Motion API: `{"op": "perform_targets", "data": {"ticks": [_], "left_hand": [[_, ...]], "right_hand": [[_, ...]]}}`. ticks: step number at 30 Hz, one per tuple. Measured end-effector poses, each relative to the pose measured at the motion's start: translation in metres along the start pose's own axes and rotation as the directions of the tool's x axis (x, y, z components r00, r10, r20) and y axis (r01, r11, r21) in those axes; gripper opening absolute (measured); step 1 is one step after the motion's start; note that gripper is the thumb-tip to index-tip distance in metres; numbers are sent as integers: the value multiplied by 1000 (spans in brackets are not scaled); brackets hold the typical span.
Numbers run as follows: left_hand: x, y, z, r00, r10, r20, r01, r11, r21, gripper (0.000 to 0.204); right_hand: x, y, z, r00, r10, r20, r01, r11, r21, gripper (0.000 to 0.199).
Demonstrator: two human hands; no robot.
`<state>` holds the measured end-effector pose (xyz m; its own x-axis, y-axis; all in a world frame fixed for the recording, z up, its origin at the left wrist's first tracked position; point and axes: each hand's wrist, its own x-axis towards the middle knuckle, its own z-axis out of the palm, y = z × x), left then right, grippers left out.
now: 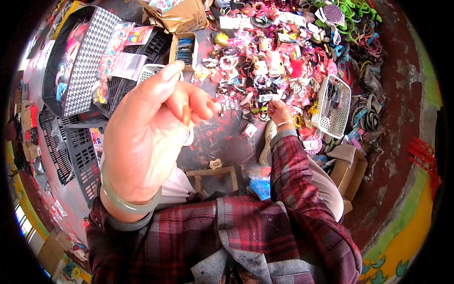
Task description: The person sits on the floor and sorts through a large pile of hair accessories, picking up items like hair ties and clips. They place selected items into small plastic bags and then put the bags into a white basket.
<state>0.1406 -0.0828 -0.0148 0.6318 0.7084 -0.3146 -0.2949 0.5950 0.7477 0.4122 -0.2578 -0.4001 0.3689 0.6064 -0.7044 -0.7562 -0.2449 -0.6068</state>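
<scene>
My left hand (151, 132) is raised close to the camera, its fingers pinched on a small orange piece between thumb and fingers; a pale green bangle circles the wrist. My right hand (280, 112) reaches down to the floor and touches the near edge of a big heap of colourful hair clips, bows and bands (269, 61). Whether that hand grips anything is hidden by its back. Both arms wear a red plaid sleeve.
A white plastic basket (334, 106) lies right of the heap. Black crates (75, 156) and a checked box (87, 61) stand at the left. Cardboard boxes (182, 16) sit at the top and by my right knee. A small wooden stool (215, 173) is below.
</scene>
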Motion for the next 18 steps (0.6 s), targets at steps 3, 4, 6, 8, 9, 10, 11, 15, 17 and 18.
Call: {"op": "perform_targets", "data": {"ticks": [3, 4, 6, 8, 9, 10, 11, 15, 17, 18], "left_hand": [[0, -1, -1, 1000, 8, 9, -8, 1000, 4, 36], [-1, -1, -2, 1000, 6, 6, -6, 1000, -3, 36], [-3, -1, -3, 1000, 4, -8, -4, 1000, -15, 36], [-4, 0, -3, 1000, 2, -12, -2, 1000, -15, 38], [-5, 0, -3, 1000, 2, -8, -2, 1000, -12, 39], [-4, 0, -2, 1000, 3, 11, -3, 1000, 1, 40], [-4, 0, 0, 1000, 0, 26, -1, 1000, 5, 41], [-3, 0, 0, 1000, -1, 29, 1, 1000, 8, 44], [-1, 0, 0, 1000, -1, 25, 0, 1000, 26, 44], [-1, 1, 1, 1000, 4, 0, -4, 999, 33, 45]], "right_hand": [[1, 3, 0, 999, -39, 24, 35, 990, 140, 3], [3, 5, 0, 996, -72, 51, 62, 985, 163, 3], [-2, 4, 12, 996, -77, 45, 70, 988, 138, 6], [-16, 2, 31, 999, -34, -33, 36, 998, 44, 12], [-9, 11, 30, 993, -26, -113, 32, 998, 51, 13], [3, 20, 20, 998, -2, -56, 1, 1000, -4, 14], [12, 30, 9, 996, 32, -79, -34, 999, -27, 16], [28, 52, 40, 888, -339, -311, -23, 643, -765, 45], [32, 57, 64, 837, -450, -311, -86, 454, -887, 54], [34, 57, 74, 842, -422, -336, -155, 407, -900, 52]]}}
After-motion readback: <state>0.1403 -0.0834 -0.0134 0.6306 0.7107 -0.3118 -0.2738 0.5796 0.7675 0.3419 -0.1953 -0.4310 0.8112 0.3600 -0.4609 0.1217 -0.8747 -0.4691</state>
